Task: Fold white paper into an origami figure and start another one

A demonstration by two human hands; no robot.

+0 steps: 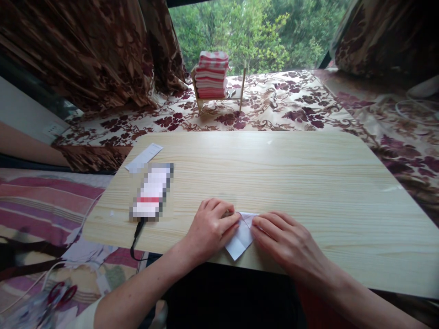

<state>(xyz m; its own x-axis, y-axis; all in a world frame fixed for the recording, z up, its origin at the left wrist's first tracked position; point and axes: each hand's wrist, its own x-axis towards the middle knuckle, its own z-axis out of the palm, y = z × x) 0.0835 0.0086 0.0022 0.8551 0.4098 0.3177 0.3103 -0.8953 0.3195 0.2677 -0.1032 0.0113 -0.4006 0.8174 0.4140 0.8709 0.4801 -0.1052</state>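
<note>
A small folded piece of white paper (241,238) lies near the front edge of a light wooden table (291,183). My left hand (211,227) presses on its left side, fingers curled and held together on the fold. From the right, my right hand (286,240) lies flat on the paper, fingertips pressing the crease beside the left fingers. Both hands cover much of the paper; only its pointed lower corner and a strip of the top show.
A blurred-out rectangular device (152,192) with a black cable (136,237) lies at the table's left. A white paper strip (144,157) sits behind it. A small wooden rack of folded red-and-white cloths (212,75) stands by the window. Red-handled scissors (60,294) lie bottom left.
</note>
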